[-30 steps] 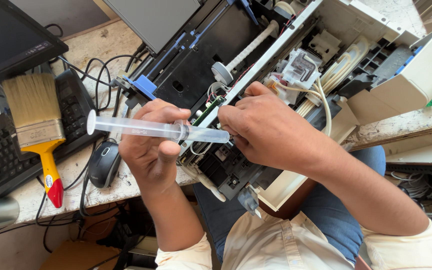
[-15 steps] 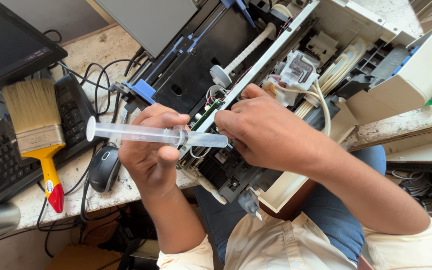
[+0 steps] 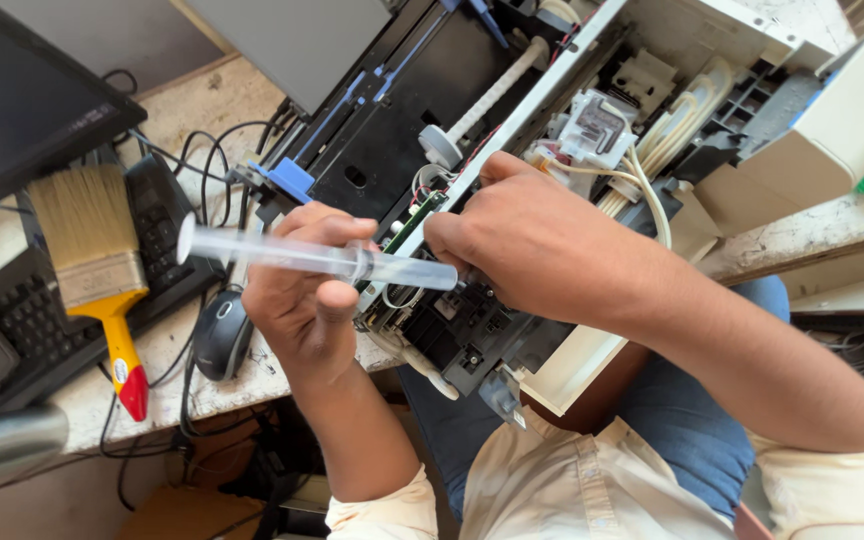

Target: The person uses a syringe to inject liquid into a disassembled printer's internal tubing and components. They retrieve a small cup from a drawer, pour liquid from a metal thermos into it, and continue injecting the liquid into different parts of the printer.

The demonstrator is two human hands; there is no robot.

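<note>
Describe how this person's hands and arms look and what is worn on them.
Both hands are bare: no gloves, rings or watch show on the left hand or the right hand. The forearms are uncovered too. Cream sleeves are pushed up near the elbows, part of a cream buttoned shirt.

Dark flat monitor screen (image 3: 22,120) at upper left, tilted, switched off

clear syringe (image 3: 322,257), level, over opened printer (image 3: 432,90)
</note>
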